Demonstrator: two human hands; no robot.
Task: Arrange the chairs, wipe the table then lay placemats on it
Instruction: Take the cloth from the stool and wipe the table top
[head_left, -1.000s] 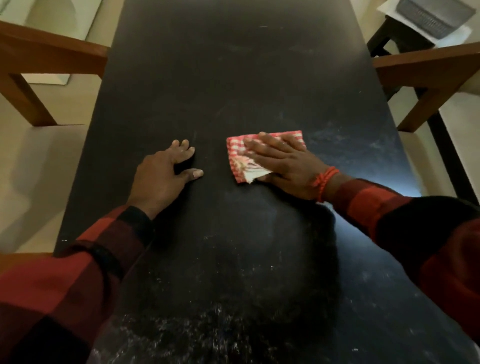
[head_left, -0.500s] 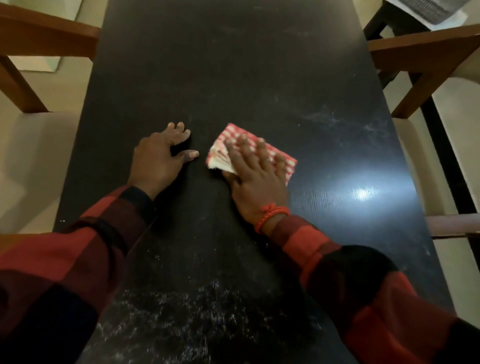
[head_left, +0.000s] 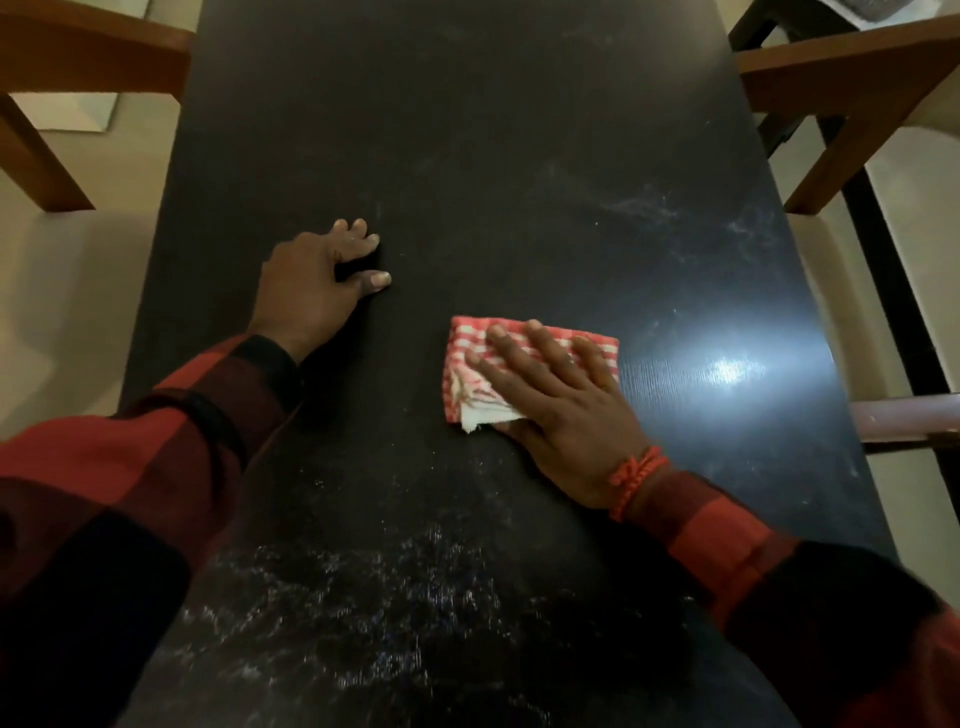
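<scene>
A long black table (head_left: 493, 130) runs away from me, with pale dusty smears near me and at the right. A folded red-and-white checked cloth (head_left: 467, 374) lies flat on it right of centre. My right hand (head_left: 561, 410) presses down on the cloth with fingers spread, covering most of it. My left hand (head_left: 311, 286) rests on the bare tabletop to the left, fingers curled, holding nothing. Wooden chairs stand on both sides: one at the left (head_left: 78, 57), one at the right (head_left: 857, 73).
Cream seat cushions (head_left: 62, 291) sit beside both long table edges. A second chair's rail (head_left: 909, 415) pokes in at the right edge. A dark stand with a grey object (head_left: 769, 31) is at the far right. A lamp glare (head_left: 732, 369) shines on the table.
My right hand slid the cloth left toward my left hand, then back right and nearer to me. My left hand stayed planted on the table.
</scene>
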